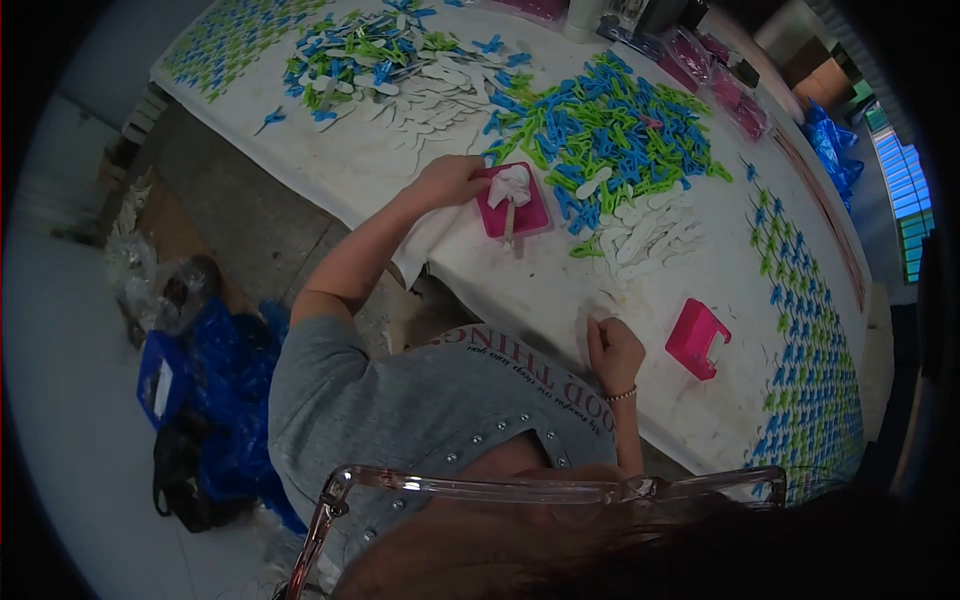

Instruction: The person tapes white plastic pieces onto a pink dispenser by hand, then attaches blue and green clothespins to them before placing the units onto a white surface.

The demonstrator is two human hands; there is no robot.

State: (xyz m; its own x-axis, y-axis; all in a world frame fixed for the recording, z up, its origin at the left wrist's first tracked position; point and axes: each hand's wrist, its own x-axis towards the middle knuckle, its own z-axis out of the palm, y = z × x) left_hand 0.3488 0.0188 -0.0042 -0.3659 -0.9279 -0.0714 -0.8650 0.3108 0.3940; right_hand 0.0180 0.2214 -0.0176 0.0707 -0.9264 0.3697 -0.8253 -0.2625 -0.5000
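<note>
At the table's near side, my left hand [450, 182] has its fingers closed at the left rim of a pink square box [538, 212]. Inside that box are a crumpled white piece [511, 186] and a short pale stick [509, 222]. Lower down, my right hand [614, 355], with a beaded bracelet on its wrist, is curled shut near the table edge; what its fingers hold, if anything, is hidden. To the right of it sits a second pink box [692, 338] with a pale piece at its side. Beyond my hands lies a heap of blue and green plastic clips [620, 130].
Flat white pieces lie in piles [655, 232] before and left [440, 95] of the clips. A mixed heap [345, 60] is at the far left. Rows of clips cover the right edge [805, 350] and far left corner [225, 45]. Blue plastic bags [235, 385] lie on the floor.
</note>
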